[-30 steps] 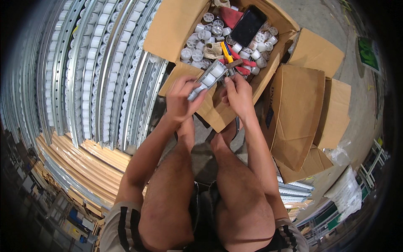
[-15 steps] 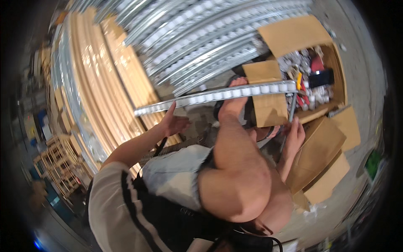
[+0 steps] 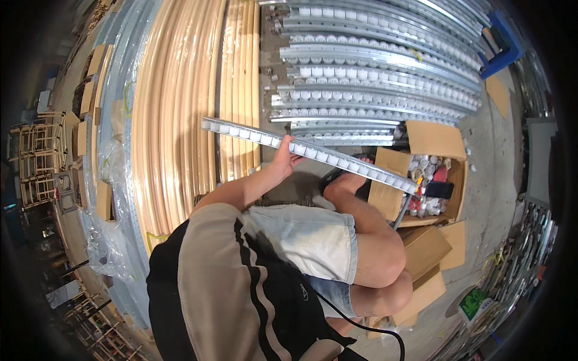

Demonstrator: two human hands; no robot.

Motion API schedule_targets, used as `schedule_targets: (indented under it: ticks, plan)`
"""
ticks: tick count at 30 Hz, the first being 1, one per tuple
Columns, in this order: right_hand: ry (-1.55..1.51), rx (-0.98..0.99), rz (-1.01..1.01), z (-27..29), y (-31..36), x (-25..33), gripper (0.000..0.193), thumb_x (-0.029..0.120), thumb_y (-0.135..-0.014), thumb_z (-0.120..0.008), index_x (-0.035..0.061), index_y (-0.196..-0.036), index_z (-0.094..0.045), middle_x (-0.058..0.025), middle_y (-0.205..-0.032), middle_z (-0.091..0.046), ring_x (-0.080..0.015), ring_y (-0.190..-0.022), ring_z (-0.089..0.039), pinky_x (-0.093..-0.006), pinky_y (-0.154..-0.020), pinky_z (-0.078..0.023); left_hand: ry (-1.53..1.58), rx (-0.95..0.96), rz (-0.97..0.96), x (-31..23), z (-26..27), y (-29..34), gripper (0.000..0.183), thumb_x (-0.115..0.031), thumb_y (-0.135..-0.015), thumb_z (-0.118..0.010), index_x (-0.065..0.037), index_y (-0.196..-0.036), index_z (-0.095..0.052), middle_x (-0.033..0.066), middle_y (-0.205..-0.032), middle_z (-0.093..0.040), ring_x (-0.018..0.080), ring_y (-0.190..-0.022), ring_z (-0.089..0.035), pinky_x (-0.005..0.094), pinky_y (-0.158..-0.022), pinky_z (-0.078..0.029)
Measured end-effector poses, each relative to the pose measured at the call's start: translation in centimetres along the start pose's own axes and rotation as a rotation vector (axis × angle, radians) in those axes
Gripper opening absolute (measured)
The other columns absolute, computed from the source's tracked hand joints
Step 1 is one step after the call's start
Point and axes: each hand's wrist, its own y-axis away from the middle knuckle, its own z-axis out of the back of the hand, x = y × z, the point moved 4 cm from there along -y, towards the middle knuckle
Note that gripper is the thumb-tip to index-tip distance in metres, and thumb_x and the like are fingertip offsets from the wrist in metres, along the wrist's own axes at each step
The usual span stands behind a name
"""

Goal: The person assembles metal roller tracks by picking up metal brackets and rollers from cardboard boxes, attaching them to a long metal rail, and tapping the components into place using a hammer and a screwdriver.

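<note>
A long metal roller track (image 3: 337,157) with a row of white rollers slants across the middle, its right end lower than its left. My left hand (image 3: 284,161) grips it left of its middle, thumb over the upper edge and fingers at the lower side. The track's right end reaches over an open cardboard box (image 3: 460,186) of small white and red parts. Beneath that end a thin grey rod (image 3: 400,212) shows beside the box. My right hand does not show; my bent leg covers the area below the rod.
Several roller tracks (image 3: 361,93) lie in rows ahead. Plastic-wrapped tan lengths (image 3: 174,108) are stacked at left. A black phone-like object (image 3: 439,190) lies on the parts in the box. Another cardboard box (image 3: 427,246) sits nearer me. A blue bin (image 3: 504,51) stands far right.
My left hand, open beside the track before, is now closed on it. The track's left end has risen in view. My right hand, earlier on the rod, has gone out of sight.
</note>
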Motion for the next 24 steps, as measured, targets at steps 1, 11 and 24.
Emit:
schedule_targets:
  ticks: [1, 11, 24]
  plan:
    - [-0.007, -0.018, 0.012, 0.7, 0.4, 0.5, 0.034, 0.028, -0.103, -0.060, -0.0031, -0.095, -0.069, -0.0092, -0.081, -0.066, -0.0183, -0.071, -0.058, -0.0331, -0.060, -0.049, -0.055, 0.036, -0.059, -1.9, -1.8, 1.8, 0.045, -0.039, -0.087, -0.065, -0.005, -0.117, -0.062, 0.0132, -0.112, -0.070, 0.0257, -0.112, -0.065, 0.0424, -0.095, -0.055]
    - [-0.189, -0.117, 0.153, 3.1, 2.0, 3.8, 0.038, 0.032, -0.103, -0.060, -0.0038, -0.094, -0.069, -0.0091, -0.081, -0.065, -0.0182, -0.069, -0.057, -0.0323, -0.058, -0.048, -0.165, 0.496, -1.119, -26.8, -24.8, 21.0, 0.014, -0.015, -0.080, -0.069, -0.005, -0.088, -0.066, 0.0011, -0.083, -0.065, 0.0113, -0.080, -0.058, 0.0295, -0.072, -0.045]
    - [-0.663, 0.154, 0.252, -0.1, 3.9, 13.1, 0.030, 0.033, -0.106, -0.055, 0.0092, -0.089, -0.054, 0.0032, -0.070, -0.048, -0.0065, -0.060, -0.045, -0.0243, -0.051, -0.038, -1.537, 0.795, -1.251, -18.4, -31.4, 24.7, 0.050, -0.020, -0.064, -0.073, 0.000, -0.109, -0.068, 0.0182, -0.093, -0.074, 0.0321, -0.084, -0.071, 0.0390, -0.080, -0.054]
